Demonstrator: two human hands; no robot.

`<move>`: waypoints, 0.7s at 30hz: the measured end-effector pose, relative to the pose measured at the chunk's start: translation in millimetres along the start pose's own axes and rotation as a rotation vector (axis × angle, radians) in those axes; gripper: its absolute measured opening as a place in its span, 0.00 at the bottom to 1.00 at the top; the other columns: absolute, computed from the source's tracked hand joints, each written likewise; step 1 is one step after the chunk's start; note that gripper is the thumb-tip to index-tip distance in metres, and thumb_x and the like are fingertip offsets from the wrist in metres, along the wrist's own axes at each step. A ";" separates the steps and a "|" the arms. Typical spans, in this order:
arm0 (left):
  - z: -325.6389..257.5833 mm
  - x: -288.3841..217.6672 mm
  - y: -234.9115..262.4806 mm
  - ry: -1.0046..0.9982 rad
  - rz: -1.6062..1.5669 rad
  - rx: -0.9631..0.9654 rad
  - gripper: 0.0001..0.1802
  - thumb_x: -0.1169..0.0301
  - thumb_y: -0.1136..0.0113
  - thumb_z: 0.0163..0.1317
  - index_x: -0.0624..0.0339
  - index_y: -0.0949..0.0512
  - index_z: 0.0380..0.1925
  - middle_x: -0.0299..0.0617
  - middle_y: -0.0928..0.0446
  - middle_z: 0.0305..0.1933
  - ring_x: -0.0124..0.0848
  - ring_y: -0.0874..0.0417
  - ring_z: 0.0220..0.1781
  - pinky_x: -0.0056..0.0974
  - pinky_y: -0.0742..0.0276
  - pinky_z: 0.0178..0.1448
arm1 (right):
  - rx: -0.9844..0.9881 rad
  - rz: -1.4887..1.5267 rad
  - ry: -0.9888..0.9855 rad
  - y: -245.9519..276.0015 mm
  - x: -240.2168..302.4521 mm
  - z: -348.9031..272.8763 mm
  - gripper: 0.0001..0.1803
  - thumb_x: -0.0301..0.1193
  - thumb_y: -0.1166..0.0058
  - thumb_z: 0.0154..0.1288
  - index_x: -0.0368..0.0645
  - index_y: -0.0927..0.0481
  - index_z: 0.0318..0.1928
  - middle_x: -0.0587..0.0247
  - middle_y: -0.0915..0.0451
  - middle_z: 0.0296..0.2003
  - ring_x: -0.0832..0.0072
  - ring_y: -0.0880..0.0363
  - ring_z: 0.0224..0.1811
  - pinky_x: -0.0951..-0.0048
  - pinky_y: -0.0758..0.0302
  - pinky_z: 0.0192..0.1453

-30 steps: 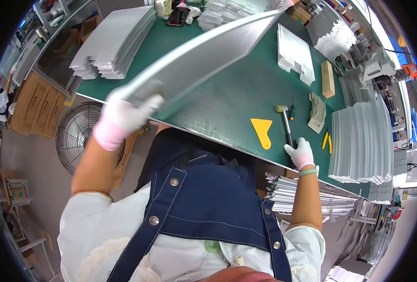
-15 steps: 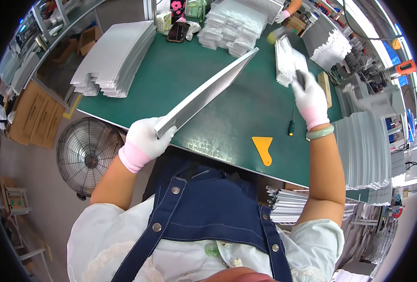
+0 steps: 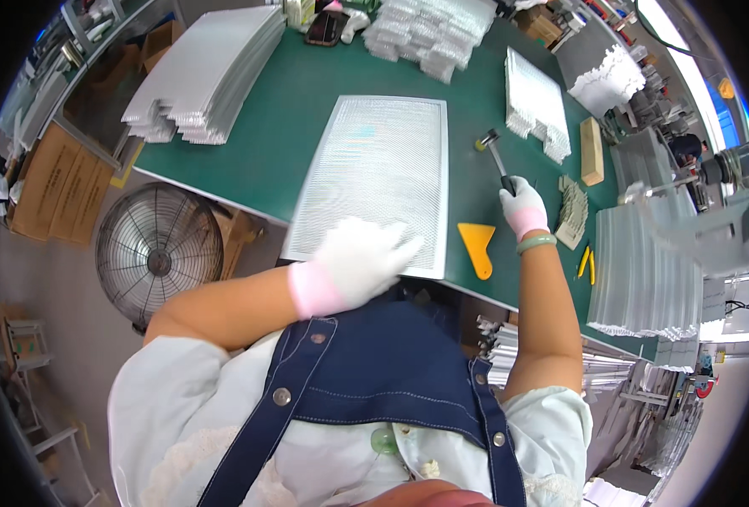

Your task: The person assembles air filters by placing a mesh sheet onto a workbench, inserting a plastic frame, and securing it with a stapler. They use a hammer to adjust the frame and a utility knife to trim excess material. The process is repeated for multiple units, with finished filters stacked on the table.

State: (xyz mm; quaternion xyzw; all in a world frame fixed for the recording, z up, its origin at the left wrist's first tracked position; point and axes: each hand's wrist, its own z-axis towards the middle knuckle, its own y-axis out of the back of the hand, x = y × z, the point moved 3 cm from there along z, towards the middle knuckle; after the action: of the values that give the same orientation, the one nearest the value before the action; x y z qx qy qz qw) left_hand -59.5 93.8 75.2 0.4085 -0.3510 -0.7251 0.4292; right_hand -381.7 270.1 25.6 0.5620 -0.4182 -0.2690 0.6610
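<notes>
A white-framed mesh panel (image 3: 383, 169) lies flat on the green table, its near end by the table's front edge. Across its near part rests my left hand (image 3: 362, 260), white-gloved and slightly blurred, with fingers stretched out and gripping nothing. My right hand (image 3: 523, 206), also gloved, is closed round the dark grip of a small hammer (image 3: 498, 160) to the right of the panel. The hammer's head points away from me, close to the tabletop. Between the panel and my right forearm lies an orange scraper (image 3: 476, 251).
Stacked mesh sheets stand at left (image 3: 209, 72), at the back (image 3: 429, 34) and at right (image 3: 536, 106). Right of my hand are a row of small grey pieces (image 3: 572, 213), a wooden block (image 3: 591, 152) and a yellow-handled tool (image 3: 587, 264). A floor fan (image 3: 160, 262) stands at left.
The panel, held up on edge by my left hand before, now lies flat, and that hand is spread on it. My right hand has brought the hammer nearer me. Another person's hand has left view.
</notes>
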 end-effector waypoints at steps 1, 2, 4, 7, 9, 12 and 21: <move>-2.8 -2.8 -19.3 -0.058 -0.084 0.028 0.25 0.62 0.33 0.55 0.59 0.25 0.51 0.44 0.24 0.39 0.49 0.19 0.33 0.48 0.22 0.41 | -0.073 -0.025 0.033 -6.5 1.0 -6.7 0.23 0.39 0.46 0.67 0.43 0.25 0.59 0.46 0.16 0.44 0.49 0.19 0.52 0.54 0.24 0.58; -5.4 -3.1 -30.0 -0.002 -0.111 0.147 0.24 0.57 0.33 0.56 0.59 0.23 0.48 0.46 0.22 0.37 0.48 0.18 0.38 0.50 0.23 0.45 | -0.157 -0.054 0.056 -7.4 -1.1 -15.1 0.24 0.39 0.45 0.67 0.43 0.25 0.60 0.47 0.16 0.44 0.49 0.19 0.52 0.55 0.25 0.58; -11.4 8.9 -20.8 0.170 -0.171 0.148 0.24 0.54 0.34 0.57 0.60 0.21 0.46 0.47 0.22 0.36 0.48 0.18 0.38 0.49 0.23 0.44 | -0.372 -0.023 0.158 -4.6 -15.6 -39.2 0.21 0.39 0.44 0.67 0.39 0.21 0.54 0.49 0.16 0.41 0.50 0.18 0.47 0.57 0.23 0.55; -68.7 50.6 -5.6 0.673 -0.104 0.208 0.27 0.47 0.40 0.62 0.64 0.20 0.38 0.53 0.20 0.35 0.49 0.18 0.34 0.47 0.21 0.42 | 0.084 0.491 -0.101 4.2 -3.0 -125.3 0.17 0.40 0.42 0.66 0.35 0.18 0.37 0.56 0.18 0.25 0.67 0.17 0.29 0.65 0.23 0.36; -104.5 75.2 2.0 1.051 -0.214 0.396 0.26 0.48 0.43 0.66 0.64 0.20 0.40 0.48 0.18 0.35 0.42 0.18 0.28 0.43 0.21 0.36 | 0.661 0.744 -0.372 -14.1 12.7 -172.4 0.20 0.42 0.44 0.69 0.33 0.18 0.36 0.59 0.18 0.25 0.73 0.18 0.27 0.72 0.22 0.30; -119.3 70.7 -34.0 1.233 -0.909 0.211 0.25 0.49 0.46 0.70 0.64 0.20 0.40 0.43 0.18 0.36 0.30 0.20 0.26 0.36 0.22 0.33 | 0.927 0.878 -0.331 -44.3 37.4 -205.3 0.28 0.50 0.48 0.72 0.32 0.22 0.52 0.53 0.16 0.38 0.72 0.16 0.32 0.72 0.19 0.36; -1.1 -21.1 -82.7 0.687 -1.182 0.803 0.17 0.61 0.41 0.68 0.63 0.21 0.48 0.43 0.17 0.42 0.25 0.18 0.36 0.30 0.21 0.44 | 0.080 1.696 -0.126 -25.9 78.7 -197.6 0.18 0.34 0.44 0.72 0.36 0.24 0.56 0.66 0.21 0.48 0.79 0.25 0.50 0.73 0.28 0.57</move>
State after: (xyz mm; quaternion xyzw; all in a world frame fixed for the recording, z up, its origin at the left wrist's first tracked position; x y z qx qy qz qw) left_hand -79.9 144.7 9.9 0.8516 -0.1587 -0.4843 -0.1231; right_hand -170.0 301.7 16.5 0.0654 -0.7431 0.3015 0.5938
